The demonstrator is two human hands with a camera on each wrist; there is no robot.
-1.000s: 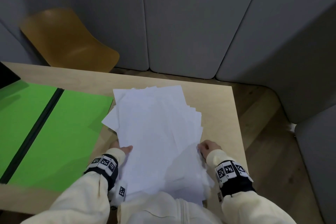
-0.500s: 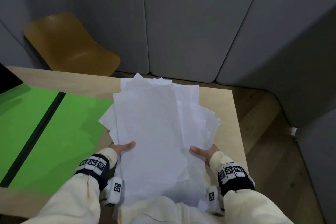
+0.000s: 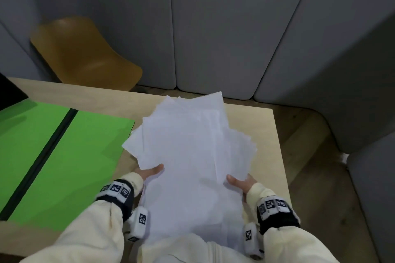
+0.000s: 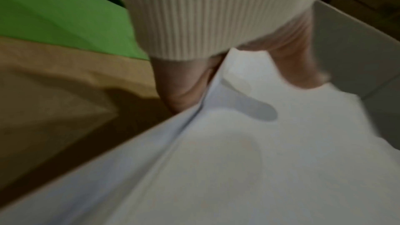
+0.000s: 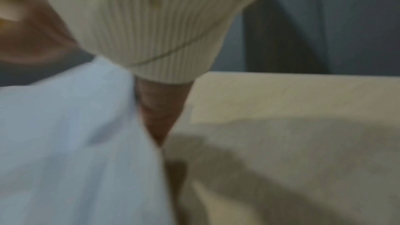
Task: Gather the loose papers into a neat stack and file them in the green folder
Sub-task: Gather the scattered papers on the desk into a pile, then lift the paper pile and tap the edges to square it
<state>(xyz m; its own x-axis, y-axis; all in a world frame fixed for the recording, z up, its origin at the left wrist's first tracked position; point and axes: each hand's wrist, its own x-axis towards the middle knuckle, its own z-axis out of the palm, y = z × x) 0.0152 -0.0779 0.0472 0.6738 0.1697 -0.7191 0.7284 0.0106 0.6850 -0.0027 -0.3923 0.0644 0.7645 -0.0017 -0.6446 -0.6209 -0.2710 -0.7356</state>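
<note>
Papers point(image 3: 192, 156), edges fanned, between hands point(image 3: 152, 172)

No text, label, brand or number could be read in any of the three views. The sheets of paper point(image 3: 192, 156) showed blank white faces in the head view, and both wrist views were too blurred to show print on them. The only signs were black-and-white square coded markers on the wrist bands point(image 3: 116, 189) and on the small white camera units point(image 3: 141, 220) below the wrists; they carried patterns, not letters or digits. The green folder point(image 3: 53, 156) bore no visible lettering.
</note>
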